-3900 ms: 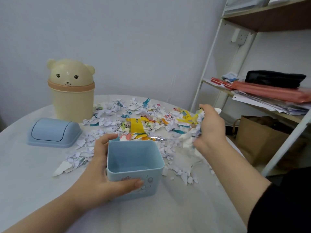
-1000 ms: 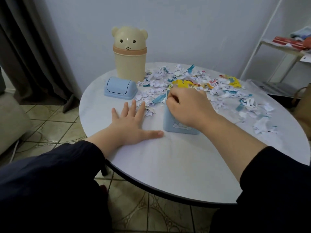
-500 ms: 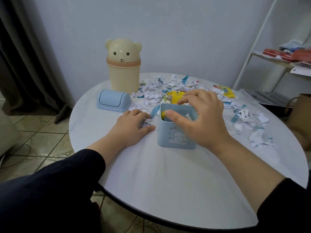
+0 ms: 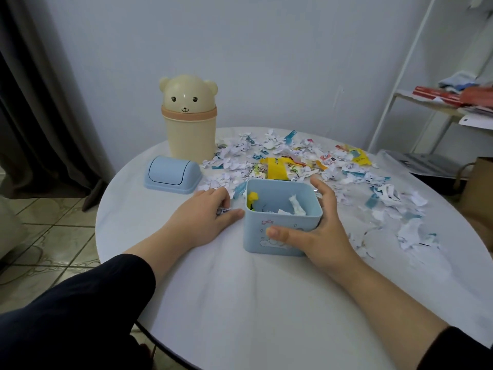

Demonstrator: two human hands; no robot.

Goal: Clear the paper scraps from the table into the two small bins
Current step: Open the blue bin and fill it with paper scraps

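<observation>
Your right hand point(image 4: 324, 233) grasps the blue bin point(image 4: 280, 222): the thumb lies across its near decorated face and the fingers point(image 4: 324, 193) wrap its right wall up to the far corner. The bin stands upright on the white round table point(image 4: 240, 303), with a yellow scrap and a few white scraps inside.

Your left hand point(image 4: 204, 217) rests palm-down just left of the bin, fingers curled loosely over a few small scraps point(image 4: 223, 210); the thumb tip nearly touches the bin wall.

The main spread of paper scraps point(image 4: 293, 161) lies beyond and to the right of your right-hand fingers. The blue lid point(image 4: 172, 174) sits beyond your left-hand fingers, with the bear-shaped bin point(image 4: 190, 118) behind it, lid on.
</observation>
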